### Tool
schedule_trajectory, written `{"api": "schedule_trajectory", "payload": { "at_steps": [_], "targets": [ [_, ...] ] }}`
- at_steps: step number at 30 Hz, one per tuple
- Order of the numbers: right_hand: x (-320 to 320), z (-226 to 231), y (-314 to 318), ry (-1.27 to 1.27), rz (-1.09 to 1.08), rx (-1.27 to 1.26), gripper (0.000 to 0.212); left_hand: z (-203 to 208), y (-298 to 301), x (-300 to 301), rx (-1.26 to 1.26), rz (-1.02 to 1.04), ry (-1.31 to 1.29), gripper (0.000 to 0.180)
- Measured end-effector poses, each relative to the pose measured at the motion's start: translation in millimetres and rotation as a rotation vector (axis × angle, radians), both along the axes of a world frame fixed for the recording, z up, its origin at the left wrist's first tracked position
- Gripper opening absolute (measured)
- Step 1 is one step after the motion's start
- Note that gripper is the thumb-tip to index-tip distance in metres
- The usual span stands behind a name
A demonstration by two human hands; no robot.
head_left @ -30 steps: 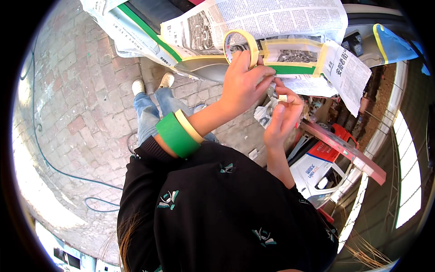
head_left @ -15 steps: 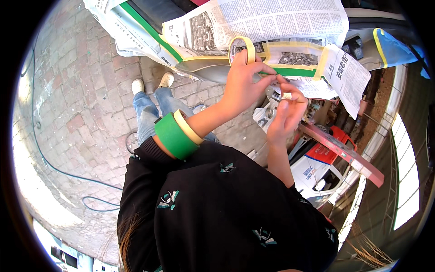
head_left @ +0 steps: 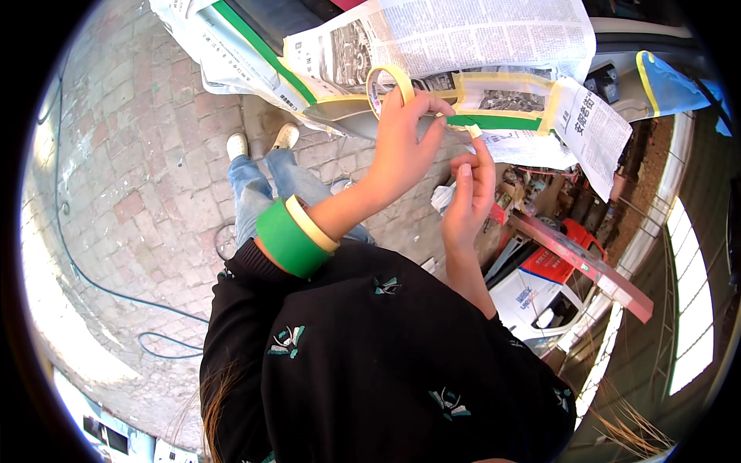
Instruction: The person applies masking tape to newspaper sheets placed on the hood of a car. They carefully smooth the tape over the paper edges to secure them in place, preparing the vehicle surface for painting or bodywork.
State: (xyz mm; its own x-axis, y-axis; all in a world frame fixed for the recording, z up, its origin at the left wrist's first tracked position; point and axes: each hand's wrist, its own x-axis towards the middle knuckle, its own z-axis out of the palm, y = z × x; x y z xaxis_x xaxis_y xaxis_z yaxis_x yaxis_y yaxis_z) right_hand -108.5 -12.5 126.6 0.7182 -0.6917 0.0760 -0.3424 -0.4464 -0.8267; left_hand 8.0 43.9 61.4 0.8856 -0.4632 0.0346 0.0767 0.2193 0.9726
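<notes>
My left hand (head_left: 405, 147) is closed around a roll of pale yellow masking tape (head_left: 407, 82), with its fingers near a green tape strip (head_left: 498, 123). That strip runs along the lower edge of a newspaper sheet (head_left: 471, 38) taped over a car part. On my left wrist sit a wide green tape roll (head_left: 289, 238) and a narrower cream roll (head_left: 311, 224). My right hand (head_left: 471, 193) has its index finger stretched up toward the strip, its other fingers partly bent. A small cream piece (head_left: 474, 132), apparently tape, is at that fingertip.
Another newspaper piece (head_left: 590, 127) hangs at the right, beside blue masking film (head_left: 670, 85). Below are a red beam (head_left: 587, 266) and a red-and-white toy-like or distant vehicle (head_left: 540, 289). A dark hose (head_left: 116, 293) lies on the brick floor (head_left: 147, 154).
My left hand and its tape roll have moved slightly left. My right hand has come away from my left fingers, its index finger straightening upward toward the green strip.
</notes>
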Motion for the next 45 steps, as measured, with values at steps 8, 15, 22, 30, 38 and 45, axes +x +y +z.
{"api": "schedule_trajectory", "payload": {
  "at_steps": [8,15,22,30,38,45],
  "targets": [
    [-1.3,-6.7,1.6,0.022,0.034,0.047,0.051,5.6,4.6,-13.1,-0.007,0.056,-0.356,0.052],
    [-2.7,-8.4,4.4,0.003,0.036,0.108,0.055,2.0,-3.3,-15.0,0.035,0.062,-0.414,0.044],
    [-1.0,4.0,12.2,0.011,0.042,0.288,0.062,1.7,-0.6,-14.6,0.049,0.003,-0.455,0.05],
    [-7.8,39.8,21.4,0.112,0.094,0.34,0.067,6.9,-4.5,-5.3,0.065,0.039,-0.497,0.036],
    [-25.9,38.2,8.7,0.059,0.152,0.338,0.06,18.0,-22.3,1.3,0.034,0.136,-0.455,0.014],
    [-23.2,46.6,-3.4,-0.001,0.166,0.211,0.034,20.3,-23.5,4.0,0.163,0.135,-0.652,0.019]
  ]
}}
